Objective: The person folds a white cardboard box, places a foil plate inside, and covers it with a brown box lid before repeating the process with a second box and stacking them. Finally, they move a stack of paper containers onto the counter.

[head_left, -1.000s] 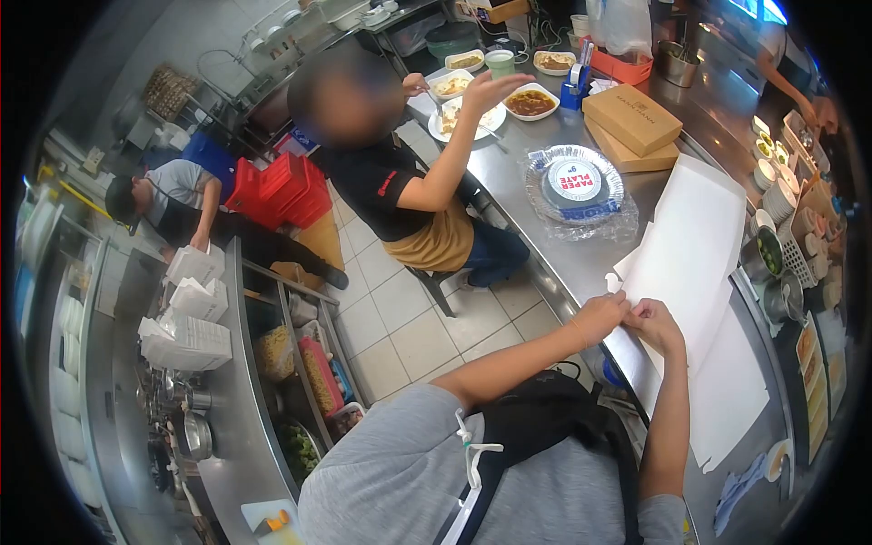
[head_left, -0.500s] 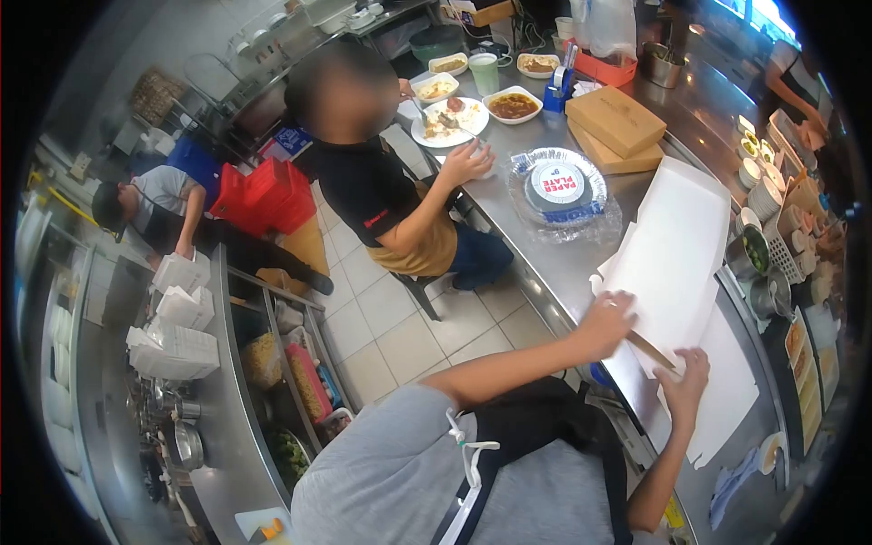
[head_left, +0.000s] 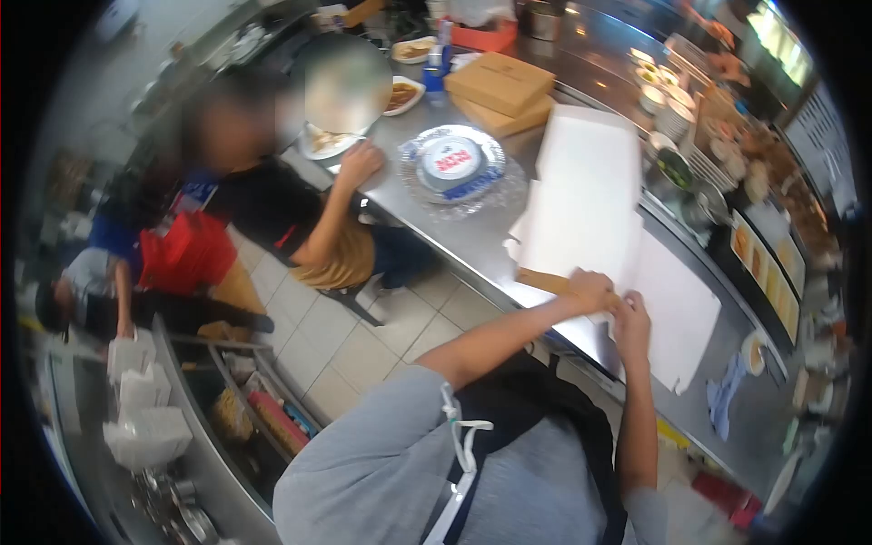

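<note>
Head view, the only one here: the person in the grey top has both hands down at the near edge of a flat white cardboard sheet (head_left: 586, 218) that lies on the steel worktop (head_left: 472, 250). The left hand (head_left: 590, 289) and the right hand (head_left: 631, 322) sit almost touching each other, fingers curled in and pinching what looks like a small brown-backed flap (head_left: 543, 281) at the sheet's corner, so the step in hand seems to be folding up a flat box blank, starting with that edge tab. Judging from this, the next move wants a firm crease along the score line while the rest of the sheet stays flat, and the sheet is big and floppy, so it could slide on the smooth steel. Further up the worktop sits a wrapped stack of paper plates (head_left: 451, 163), then two brown boxes (head_left: 500, 91), and a seated person (head_left: 300, 213) leans an arm on the worktop by a plate of food (head_left: 322, 143). Compared with half a second ago, the hands have come together: back then the left was spread flat on the sheet and the right was further down its edge, well apart. The view has also swung, so the plates and boxes now sit higher and more to the left.
</note>
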Motion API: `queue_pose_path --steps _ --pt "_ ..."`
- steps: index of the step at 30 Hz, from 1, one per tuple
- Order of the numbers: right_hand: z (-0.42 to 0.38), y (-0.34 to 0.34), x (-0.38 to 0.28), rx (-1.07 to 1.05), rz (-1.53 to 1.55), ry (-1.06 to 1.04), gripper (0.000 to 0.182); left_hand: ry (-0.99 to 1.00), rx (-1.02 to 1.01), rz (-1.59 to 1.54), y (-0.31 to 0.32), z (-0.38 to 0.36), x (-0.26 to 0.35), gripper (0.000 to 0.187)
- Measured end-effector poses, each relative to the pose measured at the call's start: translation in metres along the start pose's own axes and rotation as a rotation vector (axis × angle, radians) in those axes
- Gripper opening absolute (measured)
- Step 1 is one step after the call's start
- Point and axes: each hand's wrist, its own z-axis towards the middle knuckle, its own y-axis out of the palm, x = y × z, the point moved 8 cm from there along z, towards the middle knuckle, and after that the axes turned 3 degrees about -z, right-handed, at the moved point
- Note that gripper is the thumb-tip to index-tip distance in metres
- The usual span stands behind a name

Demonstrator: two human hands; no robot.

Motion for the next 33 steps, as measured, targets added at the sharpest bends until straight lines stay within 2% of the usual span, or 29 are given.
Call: queue_pose_path --steps 2,5,8,10,12,13,14,19,21,23,26,28,33 --pt "0.005 0.003 -0.006 -0.063 -0.015 -0.013 0.008 0.084 0.015 -0.001 -0.003 -0.002 0.004 0.026" --pt "0.0 0.012 0.018 0.026 0.005 0.125 0.008 0.194 0.075 -0.08 -0.012 -0.01 0.011 0.022" --pt "-0.004 0.007 0.018 0.055 0.078 0.217 0.008 0.132 -0.027 -0.055 -0.018 -0.023 0.017 0.023" --pt "-0.009 0.01 0.019 0.074 0.104 0.247 0.008 0.176 0.021 -0.147 -0.028 -0.031 0.024 0.025" --pt "-0.005 0.016 0.027 0.149 0.068 0.222 0.007 0.227 0.102 -0.078 -0.01 -0.015 0.01 0.025" --pt "-0.005 0.013 0.027 0.143 0.128 0.271 0.006 0.163 0.009 -0.079 -0.01 -0.015 0.012 0.024" --pt "-0.013 0.012 0.024 0.151 0.139 0.292 0.005 0.172 0.012 -0.117 -0.013 -0.025 0.017 0.025" --pt "-0.01 0.01 0.018 0.181 0.14 0.283 0.005 0.257 0.092 -0.099 -0.018 -0.026 0.017 0.029" --pt "-0.011 0.01 0.014 0.133 0.138 0.289 0.005 0.235 0.039 -0.142 -0.018 -0.026 0.018 0.032" --pt "-0.011 0.012 0.014 0.106 0.097 0.271 0.005 0.238 0.046 -0.181 -0.012 -0.022 0.013 0.03" --pt "-0.011 0.017 0.008 0.024 0.097 0.218 0.005 0.288 0.103 -0.183 -0.012 -0.023 0.014 0.04" --pt "-0.01 0.012 0.013 0.101 0.134 0.248 0.005 0.275 0.132 -0.144 -0.011 -0.024 0.013 0.044" --pt "-0.011 0.013 0.018 0.137 0.153 0.273 0.004 0.303 0.133 -0.057 -0.007 -0.029 0.019 0.046"
